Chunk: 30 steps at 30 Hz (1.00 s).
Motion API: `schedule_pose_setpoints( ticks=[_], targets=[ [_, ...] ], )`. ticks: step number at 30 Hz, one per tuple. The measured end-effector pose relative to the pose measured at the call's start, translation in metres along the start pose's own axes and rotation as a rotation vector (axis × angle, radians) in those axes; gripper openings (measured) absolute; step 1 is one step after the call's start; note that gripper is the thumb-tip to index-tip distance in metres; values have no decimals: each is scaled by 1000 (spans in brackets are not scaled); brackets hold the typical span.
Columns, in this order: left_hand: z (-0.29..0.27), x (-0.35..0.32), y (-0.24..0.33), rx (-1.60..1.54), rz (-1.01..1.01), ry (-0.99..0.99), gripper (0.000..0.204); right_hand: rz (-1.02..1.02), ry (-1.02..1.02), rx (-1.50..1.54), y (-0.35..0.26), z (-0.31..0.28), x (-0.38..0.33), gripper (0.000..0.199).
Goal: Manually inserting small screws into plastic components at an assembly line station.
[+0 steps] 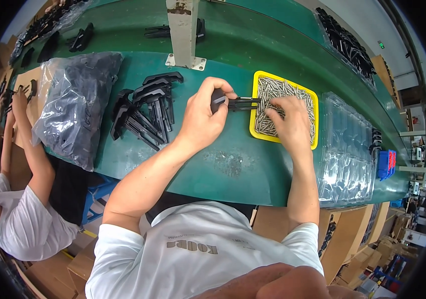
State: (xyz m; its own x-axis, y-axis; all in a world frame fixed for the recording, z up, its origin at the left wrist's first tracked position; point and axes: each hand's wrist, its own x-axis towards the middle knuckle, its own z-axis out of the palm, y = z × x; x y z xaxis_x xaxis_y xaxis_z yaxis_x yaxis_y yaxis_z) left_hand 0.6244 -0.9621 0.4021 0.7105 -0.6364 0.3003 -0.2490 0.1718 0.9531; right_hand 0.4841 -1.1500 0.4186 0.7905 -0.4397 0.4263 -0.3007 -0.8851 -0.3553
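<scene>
Factory line, green table (233, 164) curving across the view, white post standing at its far edge. Near the table's right-centre the left hand (204, 115) is closed around a black plastic part (233, 103), its thin prongs pointing right over the rim of the yellow tray (254, 130). The right hand (288, 122) lies palm down in the tray, fingers curled into the heap of small metal pins (285, 89); whether it has a pin pinched I cannot tell. Looks like the pin-picking step: next move likely calls for one pin isolated and lined up with the prongs, a fine pinch. Left of the hands, a loose pile of black parts (145, 107); further left a clear plastic bag (76, 102) full of the same. Right of the tray, clear blister trays (345, 149) stacked at the table's right end, small blue bin (386, 164) beyond. Brown cartons under the near edge. Another person's arm (26, 144) works at the left end.
</scene>
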Motion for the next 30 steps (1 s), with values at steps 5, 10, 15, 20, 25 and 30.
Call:
schedule_pose_setpoints(
  ticks=[5, 10, 15, 20, 25, 30],
  targets=[
    [1, 1, 3, 19, -76, 14, 28, 25, -123, -66, 8, 7, -5, 8],
    [2, 0, 3, 27, -136, 41, 27, -35, -61, -48, 7, 7, -4, 7],
    [-2, -2, -2, 166, -81, 18, 27, 15, 146, 42, -5, -4, 0, 4],
    [-1, 0, -3, 132, -117, -22, 26, 386, 0, 752, -35, -1, -10, 7],
    [6, -4, 2, -188, -151, 3, 22, 138, -46, 514, -52, 12, -12, 11],
    [5, -4, 8, -257, -181, 4, 20, -220, 129, 190, -45, 21, -14, 11]
  ],
)
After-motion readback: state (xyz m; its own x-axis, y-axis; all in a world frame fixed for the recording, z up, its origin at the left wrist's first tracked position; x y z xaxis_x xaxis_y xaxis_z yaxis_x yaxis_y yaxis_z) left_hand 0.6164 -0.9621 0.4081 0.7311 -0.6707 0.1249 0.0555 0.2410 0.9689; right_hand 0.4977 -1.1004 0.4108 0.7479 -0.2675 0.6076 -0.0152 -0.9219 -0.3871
